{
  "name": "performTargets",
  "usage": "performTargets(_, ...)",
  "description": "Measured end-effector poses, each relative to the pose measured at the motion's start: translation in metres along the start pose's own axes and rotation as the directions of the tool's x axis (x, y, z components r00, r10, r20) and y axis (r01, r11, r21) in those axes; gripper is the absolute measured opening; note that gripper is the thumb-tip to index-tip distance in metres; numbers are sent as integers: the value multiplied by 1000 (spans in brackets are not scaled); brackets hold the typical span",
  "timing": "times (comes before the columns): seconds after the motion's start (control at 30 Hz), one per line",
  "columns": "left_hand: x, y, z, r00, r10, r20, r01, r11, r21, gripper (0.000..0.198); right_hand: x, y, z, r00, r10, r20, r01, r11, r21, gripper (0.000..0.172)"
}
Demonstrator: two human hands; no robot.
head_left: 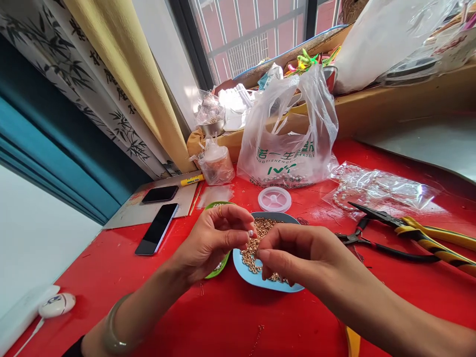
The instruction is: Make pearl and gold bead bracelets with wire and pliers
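Bare red worktop in front; pliers crowding the right, phone the left. Left hand pinched on white bead. Right hand fingertips closed just beside it, contents unclear. Both over blue dish of gold beads.

Head-worn, looking forward and down, close over the glossy red bench, facing the barred window beyond.
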State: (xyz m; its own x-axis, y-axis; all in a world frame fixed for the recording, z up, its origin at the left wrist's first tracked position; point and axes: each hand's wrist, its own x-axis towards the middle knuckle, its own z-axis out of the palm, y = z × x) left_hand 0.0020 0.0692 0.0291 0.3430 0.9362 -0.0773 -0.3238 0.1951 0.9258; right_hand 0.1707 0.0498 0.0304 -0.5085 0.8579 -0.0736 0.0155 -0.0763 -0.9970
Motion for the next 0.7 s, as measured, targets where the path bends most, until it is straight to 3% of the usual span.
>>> performTargets(0.13,1,-1,-1,1000,14,-24,-14,1000,9,20,1,1,-1,1000,-6,-7,6,1000,6,15)
performTargets(0.37,2,-2,1,999,20,29,-21,999,36,19,2,5,-1,1000,27,-13,-27,1000,9,14)
performTargets(0.57,-2,-1,1,991,134,26,-137,970,199,24,0,8,-1,1000,-20,6,20,999,26,16)
performTargets(0.7,-4,1,0,986,163,44,-169,960,223,26,0,9,-1,999,-41,-12,41,999,2,15)
